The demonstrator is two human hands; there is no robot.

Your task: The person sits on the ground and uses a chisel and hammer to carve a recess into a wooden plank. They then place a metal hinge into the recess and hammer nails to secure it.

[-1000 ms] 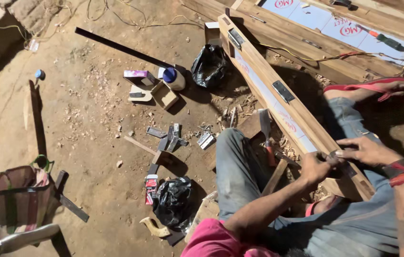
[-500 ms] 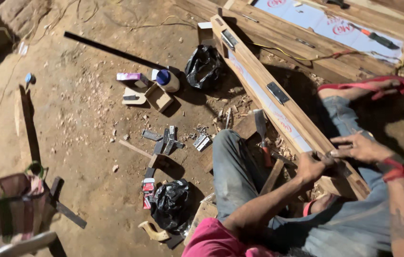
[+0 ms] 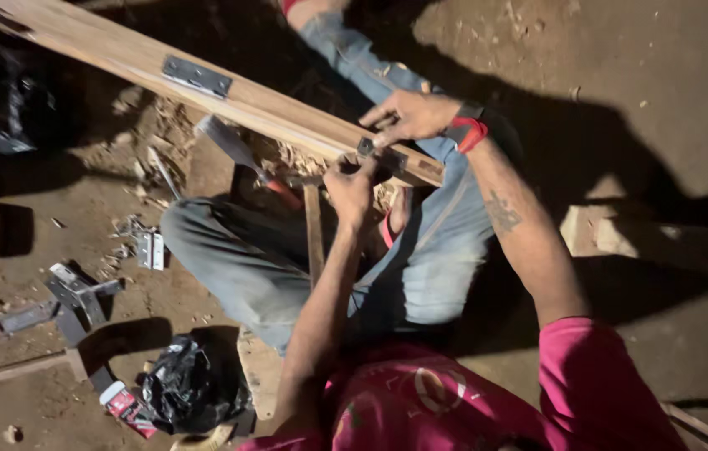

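While the fingers (image 3: 387, 138) of the right hand (image 3: 408, 115) press flat on a small metal hinge (image 3: 368, 147) near the end of a long wooden plank (image 3: 229, 88), the left hand (image 3: 352, 185) curls closed just below it, apparently around a small tool whose kind cannot be told. The plank rests slanted across the person's lap, above the dirt floor (image 3: 621, 67). It looks stiff and fairly heavy, best steadied by its broad face and edges close to the fitting; the hinge, light, hard and probably slippery, seems to need pinning from above. A second hinge (image 3: 196, 77) is fixed farther up the plank. A chisel (image 3: 237, 150) lies beneath, and loose brackets (image 3: 78, 292) and a black bag (image 3: 191, 384) lie on the floor.
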